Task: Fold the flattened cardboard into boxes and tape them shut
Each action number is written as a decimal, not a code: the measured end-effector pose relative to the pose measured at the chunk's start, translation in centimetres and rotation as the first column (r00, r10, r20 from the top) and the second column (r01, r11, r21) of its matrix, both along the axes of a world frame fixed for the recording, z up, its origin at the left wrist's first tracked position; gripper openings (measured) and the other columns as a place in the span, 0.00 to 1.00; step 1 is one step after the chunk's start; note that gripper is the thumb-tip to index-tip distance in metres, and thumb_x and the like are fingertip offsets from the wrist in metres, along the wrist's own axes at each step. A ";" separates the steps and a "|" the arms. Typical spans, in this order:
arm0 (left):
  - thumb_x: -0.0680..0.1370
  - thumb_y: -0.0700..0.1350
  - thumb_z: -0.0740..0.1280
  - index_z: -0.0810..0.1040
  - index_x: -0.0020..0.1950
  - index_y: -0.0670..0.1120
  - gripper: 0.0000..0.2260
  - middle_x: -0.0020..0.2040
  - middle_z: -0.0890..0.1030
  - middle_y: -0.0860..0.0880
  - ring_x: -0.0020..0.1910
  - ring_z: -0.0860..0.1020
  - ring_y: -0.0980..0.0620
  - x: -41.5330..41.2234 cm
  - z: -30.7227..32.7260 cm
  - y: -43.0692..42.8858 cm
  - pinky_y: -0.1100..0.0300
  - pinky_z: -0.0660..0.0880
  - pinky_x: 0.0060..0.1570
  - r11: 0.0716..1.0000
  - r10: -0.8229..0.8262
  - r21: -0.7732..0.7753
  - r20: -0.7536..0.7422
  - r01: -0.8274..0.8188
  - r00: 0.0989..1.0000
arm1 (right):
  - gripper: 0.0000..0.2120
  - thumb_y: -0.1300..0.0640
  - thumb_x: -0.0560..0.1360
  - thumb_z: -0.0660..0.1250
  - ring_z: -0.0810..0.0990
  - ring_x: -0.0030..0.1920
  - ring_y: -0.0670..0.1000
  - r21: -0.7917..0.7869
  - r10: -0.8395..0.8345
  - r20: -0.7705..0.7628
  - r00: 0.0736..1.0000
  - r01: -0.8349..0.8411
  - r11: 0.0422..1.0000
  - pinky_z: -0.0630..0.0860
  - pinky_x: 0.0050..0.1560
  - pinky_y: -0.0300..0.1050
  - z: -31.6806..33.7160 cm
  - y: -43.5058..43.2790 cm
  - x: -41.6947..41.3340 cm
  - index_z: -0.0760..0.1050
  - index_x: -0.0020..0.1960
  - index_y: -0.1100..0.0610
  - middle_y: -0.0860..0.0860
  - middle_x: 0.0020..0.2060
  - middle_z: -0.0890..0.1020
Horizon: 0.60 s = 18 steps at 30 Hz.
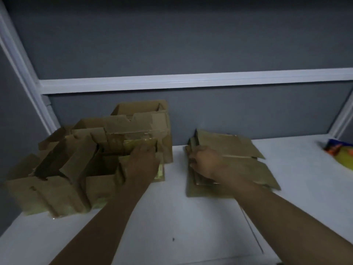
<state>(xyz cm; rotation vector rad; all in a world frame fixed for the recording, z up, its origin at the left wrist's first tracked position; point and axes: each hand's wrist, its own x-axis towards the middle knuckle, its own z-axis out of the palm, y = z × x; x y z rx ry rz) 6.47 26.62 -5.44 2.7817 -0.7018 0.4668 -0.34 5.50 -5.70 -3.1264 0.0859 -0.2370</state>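
Back wall: flat dark grey panel (191,39), plain, filling the upper view.
Rail: white horizontal strip (191,81) crossing the grey panel from side to side.
Left corner: white slanting post (24,73) meeting the rail, with a dark grey side panel (11,121) beside it.
Right corner: white frame edge (342,115).
Furniture: smooth white tabletop (172,217) butting against the walls.
Light: dim, bluish.
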 end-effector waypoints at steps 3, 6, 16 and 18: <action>0.75 0.46 0.71 0.80 0.58 0.38 0.15 0.58 0.80 0.39 0.60 0.76 0.38 -1.2 0.0 -4.4 0.46 0.71 0.62 0.990 -0.141 0.011 0.051 0.141 0.989 | 0.16 0.50 0.78 0.61 0.72 0.63 0.59 -0.019 -0.074 -0.069 0.995 0.073 0.997 0.69 0.63 0.50 0.9 -4.0 -2.5 0.77 0.61 0.55 0.57 0.64 0.74; 0.80 0.51 0.63 0.77 0.63 0.42 0.17 0.62 0.77 0.42 0.62 0.74 0.42 -3.1 -0.7 -9.4 0.52 0.70 0.61 0.984 -0.174 -0.034 -0.009 0.173 0.985 | 0.19 0.48 0.79 0.60 0.73 0.62 0.58 0.028 -0.144 -0.157 0.977 0.150 0.988 0.70 0.64 0.51 -0.1 -9.2 -4.8 0.74 0.65 0.56 0.57 0.64 0.75; 0.60 0.81 0.37 0.58 0.78 0.53 0.53 0.79 0.56 0.50 0.76 0.56 0.47 -7.1 -7.3 -20.6 0.48 0.50 0.74 0.902 -0.260 0.277 -0.260 0.330 0.930 | 0.38 0.33 0.71 0.64 0.60 0.74 0.52 0.376 0.002 -0.301 0.954 0.117 0.919 0.58 0.74 0.45 -4.8 -22.5 -10.0 0.60 0.75 0.47 0.49 0.76 0.58; 0.57 0.83 0.34 0.55 0.79 0.51 0.58 0.79 0.54 0.46 0.77 0.55 0.40 -7.0 -7.9 -21.3 0.42 0.49 0.73 0.880 -0.245 0.338 -0.281 0.335 0.928 | 0.40 0.32 0.71 0.64 0.57 0.75 0.51 0.464 0.056 -0.321 0.945 0.105 0.880 0.56 0.72 0.43 -5.9 -23.2 -10.3 0.55 0.77 0.46 0.48 0.77 0.54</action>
